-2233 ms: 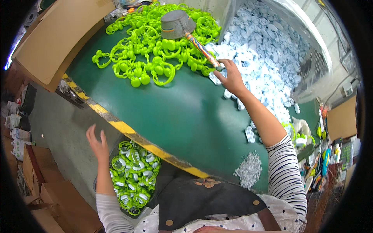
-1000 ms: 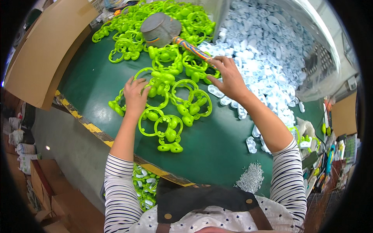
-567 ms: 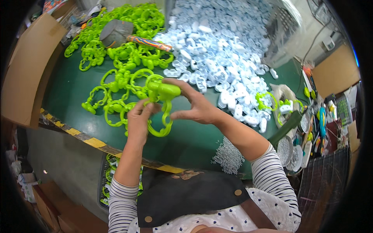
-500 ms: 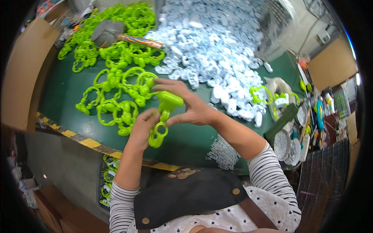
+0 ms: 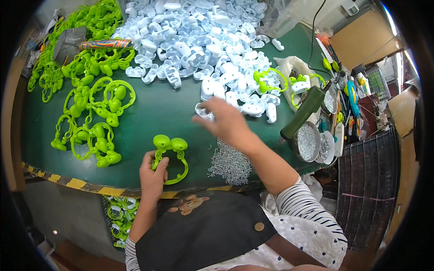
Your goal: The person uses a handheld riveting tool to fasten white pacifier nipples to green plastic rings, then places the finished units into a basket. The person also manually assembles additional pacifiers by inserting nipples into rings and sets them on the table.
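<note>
My left hand (image 5: 153, 175) is closed on a bright green plastic ring (image 5: 181, 174) with two rounded knobs, pinching its left side near the table's front edge. The ring's knobs point away from me. My right hand (image 5: 226, 124) is above the table, slightly blurred, thumb and fingers apart. It is beside the near edge of a heap of white plastic shells (image 5: 185, 45); one white shell (image 5: 204, 111) shows right by its fingertips, and I cannot make out whether they touch it. Below that hand lies a pile of small silver screws (image 5: 230, 165).
More green rings (image 5: 97, 119) lie at the left, with a mallet (image 5: 70, 45) on the pile behind. A dark green power screwdriver (image 5: 305, 110) rests at the right by bowls of small metal parts (image 5: 307, 141). A crate of green-and-white pieces (image 5: 120, 217) stands below the table edge.
My right hand has let go of the green ring and moved right to the white shells. My left hand keeps the ring, now lower, with its knobs turned away. The view has shifted right.
</note>
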`<move>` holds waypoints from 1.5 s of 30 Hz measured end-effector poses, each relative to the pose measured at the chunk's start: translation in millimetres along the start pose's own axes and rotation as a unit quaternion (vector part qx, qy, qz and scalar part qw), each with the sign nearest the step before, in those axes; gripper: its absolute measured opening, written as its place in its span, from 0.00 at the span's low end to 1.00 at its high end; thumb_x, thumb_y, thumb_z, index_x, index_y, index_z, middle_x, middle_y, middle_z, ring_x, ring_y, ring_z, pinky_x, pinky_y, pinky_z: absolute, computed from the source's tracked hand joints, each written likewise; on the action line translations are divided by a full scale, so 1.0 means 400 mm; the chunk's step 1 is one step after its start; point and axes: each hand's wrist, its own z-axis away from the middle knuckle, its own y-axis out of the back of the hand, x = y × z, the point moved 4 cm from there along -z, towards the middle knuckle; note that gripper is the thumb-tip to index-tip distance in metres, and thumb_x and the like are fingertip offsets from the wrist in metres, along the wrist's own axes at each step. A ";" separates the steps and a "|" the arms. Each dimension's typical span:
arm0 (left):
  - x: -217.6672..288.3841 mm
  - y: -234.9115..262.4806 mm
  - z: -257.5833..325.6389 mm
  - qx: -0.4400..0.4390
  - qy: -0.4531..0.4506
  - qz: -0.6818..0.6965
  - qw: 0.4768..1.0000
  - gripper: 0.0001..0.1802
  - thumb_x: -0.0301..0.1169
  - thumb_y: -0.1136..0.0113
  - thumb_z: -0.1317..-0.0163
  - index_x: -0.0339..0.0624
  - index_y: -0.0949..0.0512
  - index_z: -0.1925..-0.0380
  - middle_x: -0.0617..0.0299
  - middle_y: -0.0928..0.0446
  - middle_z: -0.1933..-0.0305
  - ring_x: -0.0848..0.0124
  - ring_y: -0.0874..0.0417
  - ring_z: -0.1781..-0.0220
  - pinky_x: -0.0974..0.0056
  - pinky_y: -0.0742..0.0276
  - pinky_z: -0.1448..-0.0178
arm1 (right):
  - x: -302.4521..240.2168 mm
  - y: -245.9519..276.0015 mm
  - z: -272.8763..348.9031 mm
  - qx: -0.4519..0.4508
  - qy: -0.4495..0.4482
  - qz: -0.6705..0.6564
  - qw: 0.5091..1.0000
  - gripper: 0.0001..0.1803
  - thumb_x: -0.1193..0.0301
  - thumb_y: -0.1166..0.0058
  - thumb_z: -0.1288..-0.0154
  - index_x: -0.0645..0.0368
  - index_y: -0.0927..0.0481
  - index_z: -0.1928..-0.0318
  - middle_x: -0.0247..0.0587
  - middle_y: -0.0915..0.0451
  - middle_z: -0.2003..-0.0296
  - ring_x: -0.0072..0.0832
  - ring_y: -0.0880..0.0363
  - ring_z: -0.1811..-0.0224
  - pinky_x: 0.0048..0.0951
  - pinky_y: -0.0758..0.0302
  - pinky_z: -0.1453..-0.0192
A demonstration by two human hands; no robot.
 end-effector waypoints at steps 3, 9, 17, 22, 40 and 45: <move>-0.014 0.014 -0.004 0.015 0.011 0.030 0.999 0.09 0.28 0.43 0.30 0.35 0.27 0.55 0.66 0.28 0.71 0.83 0.32 0.81 0.75 0.41 0.80 | 0.073 0.041 -0.025 0.147 -0.011 0.148 0.978 0.25 0.55 0.33 0.44 0.57 0.19 0.51 0.45 0.24 0.53 0.42 0.24 0.54 0.41 0.24 0.53; -0.024 0.015 -0.008 0.036 -0.036 0.063 0.997 0.16 0.39 0.53 0.24 0.36 0.31 0.51 0.60 0.28 0.65 0.78 0.26 0.77 0.74 0.32 0.79 | 0.151 -0.003 -0.106 0.243 0.036 0.155 0.957 0.27 0.62 0.31 0.47 0.58 0.20 0.48 0.44 0.25 0.49 0.46 0.29 0.50 0.41 0.27 0.45; -0.023 0.014 0.006 0.072 -0.094 0.099 0.988 0.16 0.38 0.57 0.23 0.35 0.34 0.49 0.57 0.28 0.62 0.73 0.23 0.70 0.70 0.23 0.73 | 0.126 0.068 -0.137 0.294 0.073 -0.005 0.953 0.14 0.75 0.36 0.42 0.57 0.18 0.54 0.39 0.21 0.61 0.32 0.22 0.62 0.29 0.24 0.63; -0.027 0.016 0.008 0.061 -0.103 0.095 0.988 0.16 0.38 0.57 0.23 0.35 0.34 0.49 0.57 0.28 0.61 0.73 0.23 0.69 0.69 0.21 0.71 | 0.066 0.021 -0.177 0.132 0.164 0.089 0.974 0.16 0.63 0.32 0.43 0.54 0.17 0.55 0.37 0.20 0.60 0.37 0.24 0.52 0.36 0.30 0.47; -0.030 0.015 0.006 0.025 -0.101 0.102 0.989 0.16 0.38 0.55 0.24 0.35 0.34 0.49 0.55 0.26 0.61 0.72 0.21 0.67 0.68 0.20 0.69 | -0.093 -0.218 -0.298 0.012 0.261 0.026 0.965 0.24 0.57 0.33 0.44 0.55 0.20 0.50 0.42 0.21 0.59 0.43 0.24 0.53 0.41 0.25 0.48; -0.034 0.023 0.007 0.020 -0.111 0.121 0.986 0.16 0.38 0.55 0.24 0.35 0.33 0.49 0.54 0.26 0.61 0.72 0.21 0.67 0.68 0.19 0.69 | -0.131 -0.250 -0.290 -0.041 0.268 -0.001 0.963 0.25 0.64 0.32 0.47 0.55 0.22 0.49 0.41 0.24 0.56 0.43 0.27 0.49 0.40 0.27 0.46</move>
